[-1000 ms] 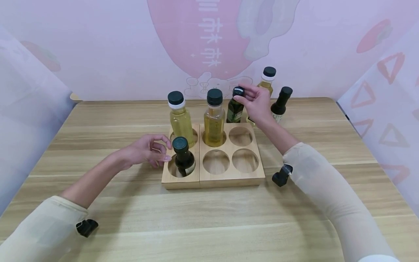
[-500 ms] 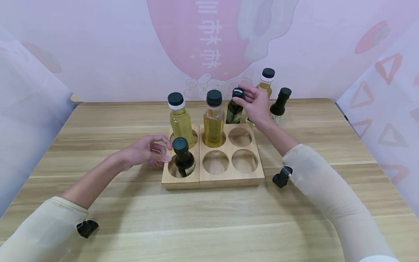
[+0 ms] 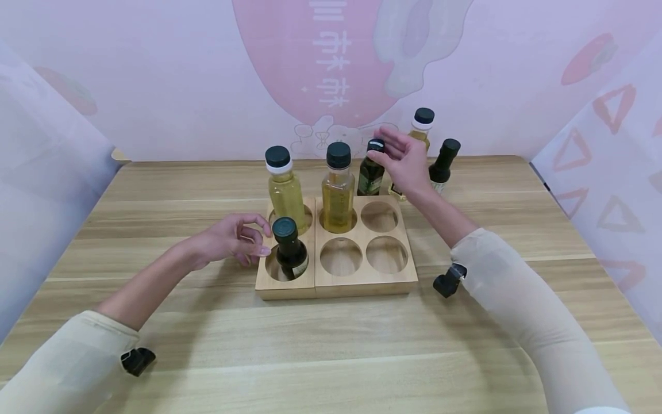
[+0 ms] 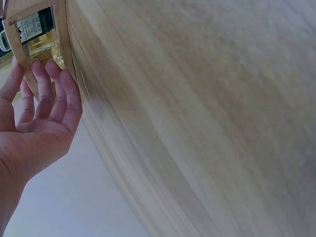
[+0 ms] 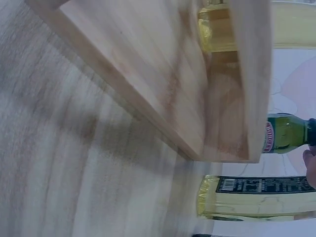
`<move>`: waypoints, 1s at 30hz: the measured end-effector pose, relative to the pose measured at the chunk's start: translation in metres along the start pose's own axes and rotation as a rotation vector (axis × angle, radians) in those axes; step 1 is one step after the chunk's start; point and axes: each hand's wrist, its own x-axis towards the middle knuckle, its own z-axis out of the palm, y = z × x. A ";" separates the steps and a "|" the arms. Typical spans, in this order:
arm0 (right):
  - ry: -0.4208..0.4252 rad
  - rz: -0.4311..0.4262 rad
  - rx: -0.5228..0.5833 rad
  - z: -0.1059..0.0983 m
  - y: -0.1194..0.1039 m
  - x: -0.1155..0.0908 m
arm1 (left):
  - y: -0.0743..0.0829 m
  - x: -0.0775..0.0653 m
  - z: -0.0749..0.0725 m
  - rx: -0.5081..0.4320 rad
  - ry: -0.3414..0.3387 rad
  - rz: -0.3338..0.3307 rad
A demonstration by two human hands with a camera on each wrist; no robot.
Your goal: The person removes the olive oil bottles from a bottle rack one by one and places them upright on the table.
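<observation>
My right hand (image 3: 408, 165) is at the black cap of a green glass bottle (image 3: 370, 177) behind the wooden rack (image 3: 362, 286). Its thumb overlaps the cap's side while the other fingers spread above and behind it. In the right wrist view the green bottle (image 5: 286, 133) stands just past the rack, a fingertip at its cap. My left hand (image 3: 233, 238) is by the rack's left side, fingers loosely bent, thumb tip near a dark bottle (image 3: 291, 253) in the front left hole. Two bottles of yellow oil, a white-collared one (image 3: 286, 198) and a square one (image 3: 338, 201), stand in back holes.
Behind my right hand are another yellow oil bottle (image 3: 420, 135) and a dark long-necked bottle (image 3: 442, 164). The rack has bare round holes in front (image 3: 341, 259) and at right. A pale printed backdrop (image 3: 181, 86) rises behind the wooden table (image 3: 310, 356).
The fingers of my right hand have lifted and spread slightly at the cap, and the right forearm has shifted a little rightward. My left hand and the bottles stay in place.
</observation>
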 end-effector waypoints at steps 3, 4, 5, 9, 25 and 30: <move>-0.004 -0.037 0.019 0.000 -0.005 0.000 | 0.000 0.000 0.000 0.005 0.001 -0.001; -0.004 -0.048 0.027 0.000 -0.007 0.000 | -0.001 0.000 0.000 0.006 0.002 -0.002; -0.001 -0.054 0.033 0.000 -0.010 0.000 | -0.001 0.000 0.000 0.007 0.003 -0.003; 0.012 -0.077 0.042 -0.003 -0.021 0.000 | -0.001 0.001 0.000 0.010 0.005 -0.002; -0.032 -0.073 0.176 -0.004 -0.047 -0.013 | -0.001 0.001 -0.001 0.009 0.009 -0.003; -0.105 -0.122 0.198 -0.001 -0.052 -0.021 | -0.002 0.001 -0.001 0.007 0.011 -0.001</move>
